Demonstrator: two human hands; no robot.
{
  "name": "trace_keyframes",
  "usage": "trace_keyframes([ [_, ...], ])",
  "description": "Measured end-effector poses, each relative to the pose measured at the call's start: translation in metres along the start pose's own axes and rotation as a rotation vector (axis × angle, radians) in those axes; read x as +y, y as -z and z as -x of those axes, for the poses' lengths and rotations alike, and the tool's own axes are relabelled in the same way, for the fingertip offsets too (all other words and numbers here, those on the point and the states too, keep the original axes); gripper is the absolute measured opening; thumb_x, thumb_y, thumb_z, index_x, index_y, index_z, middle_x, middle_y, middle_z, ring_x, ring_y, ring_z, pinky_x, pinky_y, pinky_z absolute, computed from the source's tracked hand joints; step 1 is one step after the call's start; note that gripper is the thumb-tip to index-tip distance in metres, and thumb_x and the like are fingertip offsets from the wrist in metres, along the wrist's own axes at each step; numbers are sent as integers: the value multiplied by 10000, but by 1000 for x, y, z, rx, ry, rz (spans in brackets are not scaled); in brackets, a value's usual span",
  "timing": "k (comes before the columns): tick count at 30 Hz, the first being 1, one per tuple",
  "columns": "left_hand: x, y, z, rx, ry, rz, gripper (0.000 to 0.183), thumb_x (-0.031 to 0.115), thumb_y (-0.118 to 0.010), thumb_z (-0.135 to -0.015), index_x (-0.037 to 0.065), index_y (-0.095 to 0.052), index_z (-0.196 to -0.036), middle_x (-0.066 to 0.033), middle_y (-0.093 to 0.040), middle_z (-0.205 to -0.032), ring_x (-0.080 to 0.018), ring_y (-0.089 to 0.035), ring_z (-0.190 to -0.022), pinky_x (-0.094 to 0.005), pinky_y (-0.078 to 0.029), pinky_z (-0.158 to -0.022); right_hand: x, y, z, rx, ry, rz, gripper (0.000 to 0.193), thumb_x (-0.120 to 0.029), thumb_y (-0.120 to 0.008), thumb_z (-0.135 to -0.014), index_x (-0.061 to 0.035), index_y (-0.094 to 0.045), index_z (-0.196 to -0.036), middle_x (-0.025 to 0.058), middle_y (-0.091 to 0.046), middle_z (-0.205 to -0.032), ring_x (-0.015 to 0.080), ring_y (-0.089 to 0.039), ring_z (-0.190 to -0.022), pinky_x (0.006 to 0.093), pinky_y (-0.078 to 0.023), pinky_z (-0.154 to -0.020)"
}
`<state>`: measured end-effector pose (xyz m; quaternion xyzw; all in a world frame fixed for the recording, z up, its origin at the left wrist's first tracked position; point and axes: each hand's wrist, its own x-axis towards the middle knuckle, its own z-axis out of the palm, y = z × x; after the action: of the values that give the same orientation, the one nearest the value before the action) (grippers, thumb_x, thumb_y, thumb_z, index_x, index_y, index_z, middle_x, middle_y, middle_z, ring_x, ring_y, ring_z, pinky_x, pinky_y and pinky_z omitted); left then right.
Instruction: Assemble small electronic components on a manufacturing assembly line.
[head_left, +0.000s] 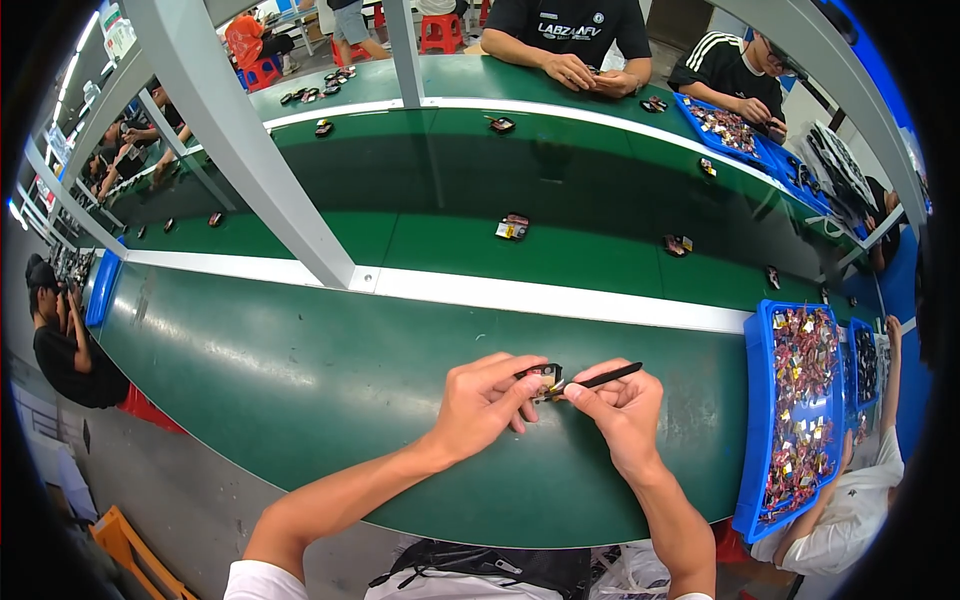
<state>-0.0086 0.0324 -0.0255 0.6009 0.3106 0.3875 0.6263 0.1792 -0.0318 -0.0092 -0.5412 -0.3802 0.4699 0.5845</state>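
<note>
Over the green worktop, my left hand (490, 398) pinches a small black housing (545, 372) with wires and tiny parts inside, between thumb and fingers. My right hand (622, 405), close beside it, grips a slim black pen-like tool (608, 376). The tool slants down to the left, its tip end at the housing, partly covered by my fingers. Whether the tip touches the parts inside is too small to tell.
A blue tray (757, 420) heaped with small wired parts stands to the right. Beyond a white rail (520, 290), a green conveyor belt (440, 245) carries several small black units (512, 227). A grey post (250, 140) rises at left. Other people sit around the line.
</note>
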Motion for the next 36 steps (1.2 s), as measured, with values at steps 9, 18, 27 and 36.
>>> trace_keyframes([
  [9, -6, 5, -3, -40, 93, 156, 280, 99, -577, -1037, -88, -658, -1231, -174, -675, -1017, -230, -729, -705, -277, -604, -518, 4, 2, 5, -8, 277, 134, 117, 43, -804, -826, 17, -722, -907, -20, -638, -671, -22, -428, -500, 181, -269, -455],
  [18, -7, 8, -3, -73, 133, 243, 265, 79, -598, -1023, -88, -665, -1217, -156, -687, -1028, -189, -708, -680, -260, -580, -510, 10, -2, 4, 36, 489, 315, 133, 2, -854, -771, -40, -757, -851, -8, -670, -633, 7, -417, -444, 200, -276, -433],
  [27, -3, 7, 0, -49, 65, 193, 245, 65, -591, -1022, -91, -677, -1190, -161, -692, -970, -190, -703, -656, -262, -582, -492, 11, -2, 6, 24, 515, 357, 138, -11, -860, -759, -49, -757, -841, -10, -676, -621, 8, -419, -437, 199, -280, -432],
  [36, -7, 8, 0, -55, 68, 205, 245, 71, -581, -1031, -103, -675, -1176, -161, -703, -859, -184, -693, -607, -267, -576, -471, 10, 1, 6, -7, 482, 399, 147, -9, -852, -770, -52, -759, -876, -22, -627, -565, 5, -418, -427, 204, -280, -435],
])
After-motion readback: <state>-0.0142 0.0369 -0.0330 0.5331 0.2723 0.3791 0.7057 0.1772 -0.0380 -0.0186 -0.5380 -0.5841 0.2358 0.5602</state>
